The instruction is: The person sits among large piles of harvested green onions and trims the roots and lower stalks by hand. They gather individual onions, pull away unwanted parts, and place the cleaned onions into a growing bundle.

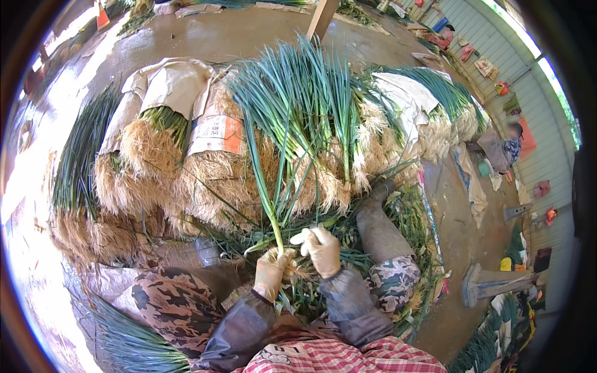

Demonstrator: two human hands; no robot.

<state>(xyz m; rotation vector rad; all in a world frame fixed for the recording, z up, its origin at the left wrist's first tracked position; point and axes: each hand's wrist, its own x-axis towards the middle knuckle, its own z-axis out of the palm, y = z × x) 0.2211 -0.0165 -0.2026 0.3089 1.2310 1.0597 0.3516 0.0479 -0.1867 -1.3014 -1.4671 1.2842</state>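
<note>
My left hand, in a pale glove, is closed round the lower end of a green onion. Its white stem rises out of the fist and its long leaves lean up and away from me. Close to that stem is my right hand, gloved too, its fingers partly bent and apart, with nothing visible between them. Straight ahead lies a big heap of green onions, leaves upward and pale roots toward me. Loose stripped leaves lie beneath and around my hands.
Bundles of onions wrapped in sacking stand at the left, more under white cloth at the right. More onions lie by my left leg. A wooden post rises beyond the heap. Another person sits by the right wall.
</note>
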